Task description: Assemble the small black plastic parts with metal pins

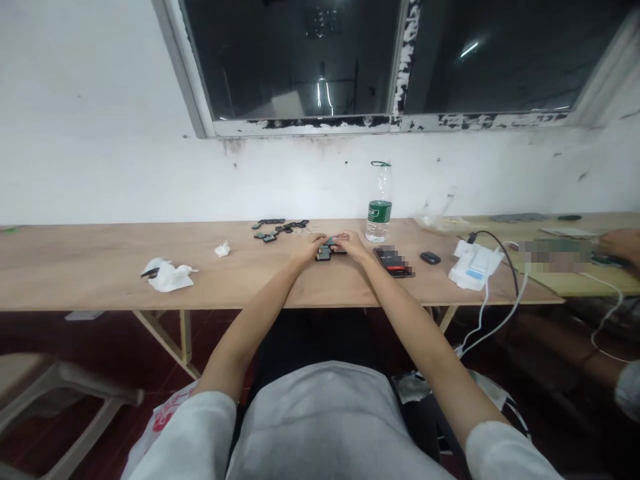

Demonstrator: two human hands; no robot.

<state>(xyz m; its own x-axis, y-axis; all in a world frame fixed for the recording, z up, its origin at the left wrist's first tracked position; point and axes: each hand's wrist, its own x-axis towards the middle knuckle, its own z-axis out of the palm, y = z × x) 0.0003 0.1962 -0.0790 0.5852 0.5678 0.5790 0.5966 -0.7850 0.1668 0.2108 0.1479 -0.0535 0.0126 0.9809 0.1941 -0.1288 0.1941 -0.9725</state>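
Note:
Both my arms stretch out to the middle of a long wooden table (100, 267). My left hand (310, 245) and my right hand (350, 244) meet over a small cluster of dark flat parts (324, 253), fingers curled down and pinching at them. Which piece each hand grips is too small to tell. More of the same dark small parts (280, 229) lie scattered just beyond, toward the wall.
A clear water bottle (379, 203) with a green label stands right of my hands. A phone (393, 261), a small dark device (431, 257), a white charger with cables (474, 265) and crumpled tissues (167, 275) lie on the table. Another person's hand (620, 245) shows at far right.

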